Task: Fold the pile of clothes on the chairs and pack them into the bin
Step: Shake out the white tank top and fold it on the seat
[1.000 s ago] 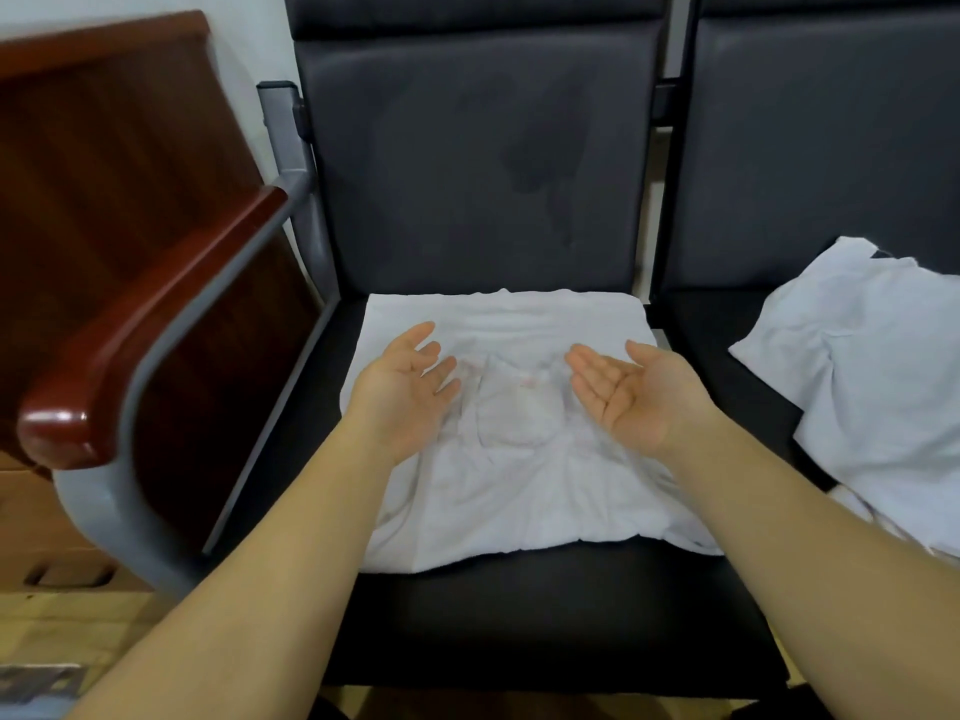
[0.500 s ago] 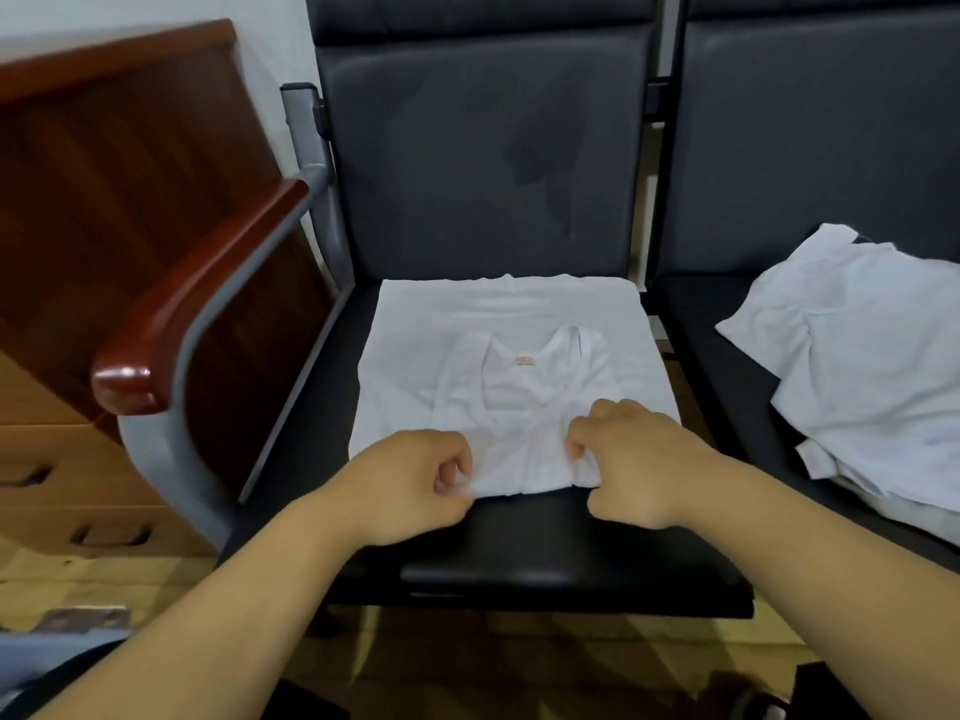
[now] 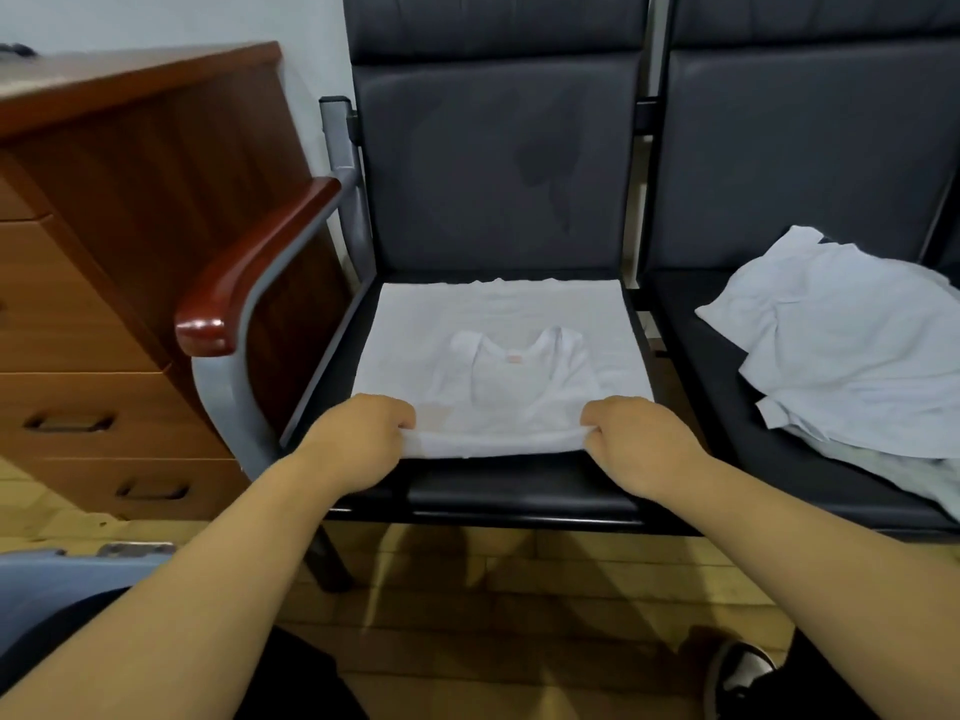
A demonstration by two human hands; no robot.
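So the white tank top (image 3: 498, 350) is lying flat on the seat of the left black chair (image 3: 519, 493), neckline facing up with a little pinkish label showing in it. Both hands are on its near edge: the left hand (image 3: 358, 439) has its fingers curled round the left corner, and the right hand (image 3: 641, 444) pinches the right corner the same way. That front edge is lifted a bit off the cushion between them and looks doubled over, while the rest of the cloth lies flat.

On the next chair to the right there's a rumpled pile of white clothes (image 3: 852, 350), well apart from the tank top. The left chair has a glossy wooden armrest (image 3: 249, 267) on a grey metal frame, and just beside that stands a wooden drawer cabinet (image 3: 104, 283). Bottom left, a grey-blue plastic edge (image 3: 57, 574) pokes into view; can't tell if that's the bin. A black-and-white shoe (image 3: 740, 672) rests on the wooden floor (image 3: 545, 600).
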